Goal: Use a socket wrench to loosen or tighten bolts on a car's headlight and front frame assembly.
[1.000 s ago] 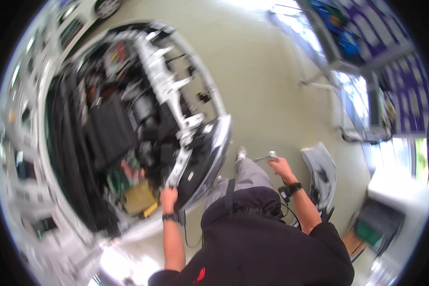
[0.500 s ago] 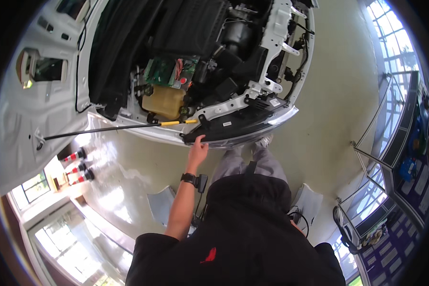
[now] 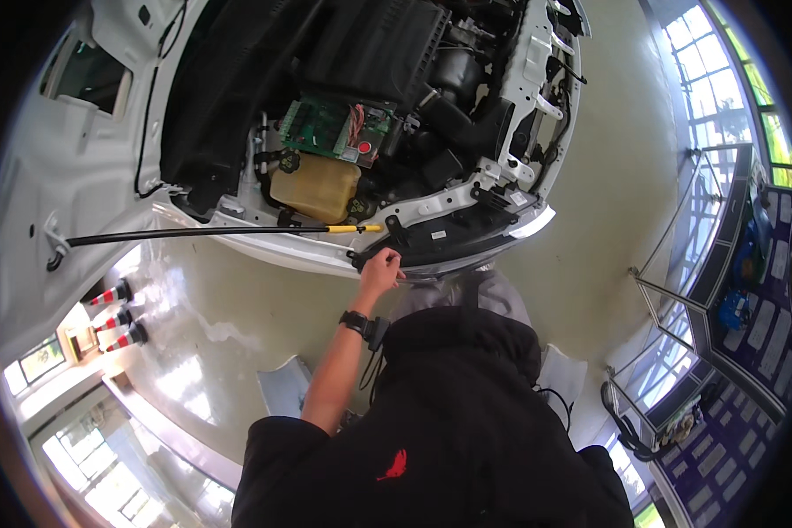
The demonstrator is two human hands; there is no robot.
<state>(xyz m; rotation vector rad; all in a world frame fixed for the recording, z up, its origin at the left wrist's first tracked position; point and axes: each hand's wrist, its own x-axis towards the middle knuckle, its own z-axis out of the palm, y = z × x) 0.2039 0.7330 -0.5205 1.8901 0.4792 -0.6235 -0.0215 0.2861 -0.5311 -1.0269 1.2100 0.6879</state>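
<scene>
My left hand (image 3: 380, 271) has its fingers curled at the near front corner of the car, by the dark headlight (image 3: 440, 233); what, if anything, they hold is hidden. Just behind it are the black prop rod (image 3: 194, 233) with its yellow grip (image 3: 348, 229) and the white metal crossmember (image 3: 427, 207). Deeper in the engine bay (image 3: 238, 88) sit a translucent reservoir (image 3: 315, 187), a green circuit board (image 3: 314, 123) and a black engine cover (image 3: 370, 53). My right hand is out of view, hidden by my body.
The raised white hood (image 3: 79, 176) stands at left, with striped cones (image 3: 114, 321) on the floor beside it. Pale detached body panels (image 3: 282, 387) lie behind me on either side. Metal-framed display stands (image 3: 722, 317) line the right, below windows.
I have turned to face the car's corner. My left hand has shifted slightly right along that edge, its fingers now more curled. My right hand, holding a metal object earlier, has gone out of view.
</scene>
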